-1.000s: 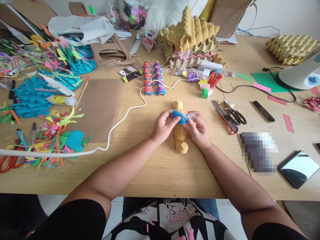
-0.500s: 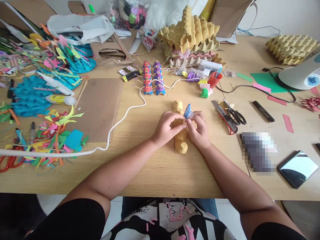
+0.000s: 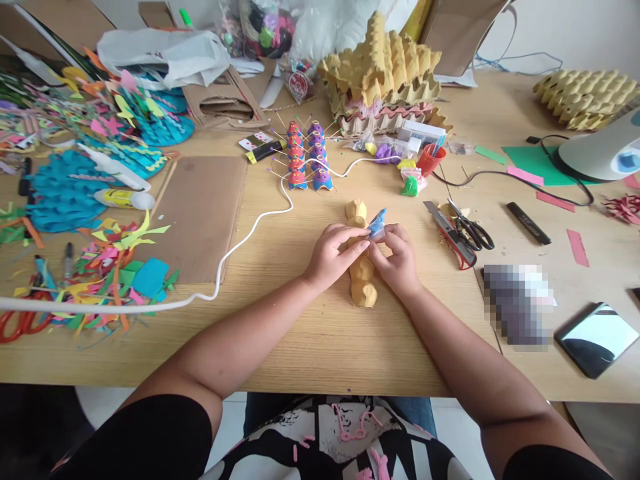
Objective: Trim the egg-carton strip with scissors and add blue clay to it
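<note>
Between the fingertips of both hands is a small clear plastic bag [image 3: 377,225] with something blue inside. My left hand [image 3: 336,252] pinches its left side, thumb and forefinger close together. From the right, my right hand [image 3: 399,259] pinches the other edge, its fingers curled. Below the hands lies a strip of yellow egg carton cups [image 3: 363,293], its middle partly hidden by my fingers. Beyond it stand two painted egg carton strips, one red [image 3: 296,155] and one purple and blue [image 3: 320,160], with pins sticking out.
A box cutter [image 3: 453,237] and black scissors [image 3: 470,227] lie right of my hands. A white cable [image 3: 255,223] crosses the table on the left, over a cardboard sheet [image 3: 200,213]. Egg trays [image 3: 385,67] are stacked at the back; a red cup [image 3: 431,160] stands nearby.
The blue bag tilts a little more to the right, and my right thumb has shifted slightly left and down, closer to my left thumb. Everything else stays in place.
</note>
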The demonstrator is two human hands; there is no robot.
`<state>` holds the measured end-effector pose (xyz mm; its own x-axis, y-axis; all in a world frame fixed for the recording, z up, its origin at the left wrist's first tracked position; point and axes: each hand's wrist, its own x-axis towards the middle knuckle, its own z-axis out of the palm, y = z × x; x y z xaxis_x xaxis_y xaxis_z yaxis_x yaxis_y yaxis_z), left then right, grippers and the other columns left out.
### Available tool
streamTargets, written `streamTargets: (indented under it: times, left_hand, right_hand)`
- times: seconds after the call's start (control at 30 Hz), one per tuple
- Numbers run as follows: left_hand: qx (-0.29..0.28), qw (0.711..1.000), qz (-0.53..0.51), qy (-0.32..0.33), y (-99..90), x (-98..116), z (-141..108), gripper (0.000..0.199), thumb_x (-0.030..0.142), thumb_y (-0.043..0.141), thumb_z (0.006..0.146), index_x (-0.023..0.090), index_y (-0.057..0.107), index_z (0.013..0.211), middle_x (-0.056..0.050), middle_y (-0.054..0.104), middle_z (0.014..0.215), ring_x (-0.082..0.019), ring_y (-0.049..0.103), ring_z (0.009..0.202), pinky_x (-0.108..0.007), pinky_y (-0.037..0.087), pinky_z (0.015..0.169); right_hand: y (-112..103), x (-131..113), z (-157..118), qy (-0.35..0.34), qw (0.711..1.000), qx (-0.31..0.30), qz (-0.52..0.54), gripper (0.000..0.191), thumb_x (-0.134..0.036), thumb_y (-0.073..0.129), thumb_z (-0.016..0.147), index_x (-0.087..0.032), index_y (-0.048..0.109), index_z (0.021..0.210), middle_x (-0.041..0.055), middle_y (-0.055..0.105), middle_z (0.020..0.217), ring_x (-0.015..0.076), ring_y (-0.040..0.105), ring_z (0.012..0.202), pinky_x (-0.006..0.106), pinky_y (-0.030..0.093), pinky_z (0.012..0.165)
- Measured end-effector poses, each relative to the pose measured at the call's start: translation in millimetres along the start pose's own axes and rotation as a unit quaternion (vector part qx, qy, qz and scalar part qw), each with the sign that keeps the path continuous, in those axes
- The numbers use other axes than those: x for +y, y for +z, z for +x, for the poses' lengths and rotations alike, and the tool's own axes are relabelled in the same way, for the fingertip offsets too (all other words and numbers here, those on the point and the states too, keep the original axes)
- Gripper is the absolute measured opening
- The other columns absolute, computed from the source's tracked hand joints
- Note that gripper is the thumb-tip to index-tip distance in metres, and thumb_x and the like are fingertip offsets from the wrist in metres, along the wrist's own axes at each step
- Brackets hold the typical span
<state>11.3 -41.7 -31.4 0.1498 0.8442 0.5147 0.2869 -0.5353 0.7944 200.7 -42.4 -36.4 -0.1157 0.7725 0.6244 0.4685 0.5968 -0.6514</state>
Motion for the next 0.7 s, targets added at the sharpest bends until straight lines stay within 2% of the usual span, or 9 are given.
streamTargets:
  times: [0.13,0.3,0.53,0.7]
  left_hand:
    - [0.007,1.000,-0.012,-0.016,1.2,-0.7,-1.2,0.016,0.037,0.077,0.100,0.024,0.079,0.108,-0.006,0.084,0.110,-0.023,0.075,0.109,-0.039,0.058,0.102]
    - [0.030,0.999,-0.015,-0.006,2.9,-2.4,-1.8,0.011,0.033,0.081,0.096,0.025,0.075,0.101,-0.003,0.082,0.102,-0.021,0.074,0.102,-0.037,0.058,0.097]
    - [0.034,0.998,0.022,0.044,2.4,-4.6,-2.4,0.010,0.033,0.074,0.103,0.025,0.074,0.096,-0.002,0.080,0.096,-0.020,0.072,0.095,-0.036,0.057,0.090]
    - [0.028,0.997,0.049,0.056,2.2,-4.7,-2.2,0.015,0.035,0.066,0.108,0.025,0.074,0.099,-0.002,0.081,0.096,-0.019,0.072,0.093,-0.035,0.056,0.090]
  right_hand:
    - [3.1,5.0,-1.8,-0.033,0.998,0.002,-0.055,0.012,-0.031,0.074,0.097,-0.026,0.071,0.086,0.0048,0.070,0.095,0.0240,0.065,0.090,0.043,0.051,0.081]
    - [2.5,4.8,-3.9,-0.055,0.991,-0.025,-0.117,0.013,-0.031,0.071,0.100,-0.026,0.074,0.088,0.0063,0.070,0.098,0.0251,0.064,0.094,0.044,0.049,0.084]
    - [2.1,5.7,-4.4,-0.071,0.989,-0.025,-0.129,0.015,-0.033,0.071,0.103,-0.026,0.076,0.090,0.0065,0.069,0.100,0.0251,0.063,0.096,0.044,0.050,0.084]
    - [4.1,5.8,-4.6,-0.062,0.992,-0.023,-0.109,0.015,-0.034,0.071,0.104,-0.027,0.076,0.092,0.0060,0.068,0.100,0.0243,0.064,0.095,0.044,0.052,0.084]
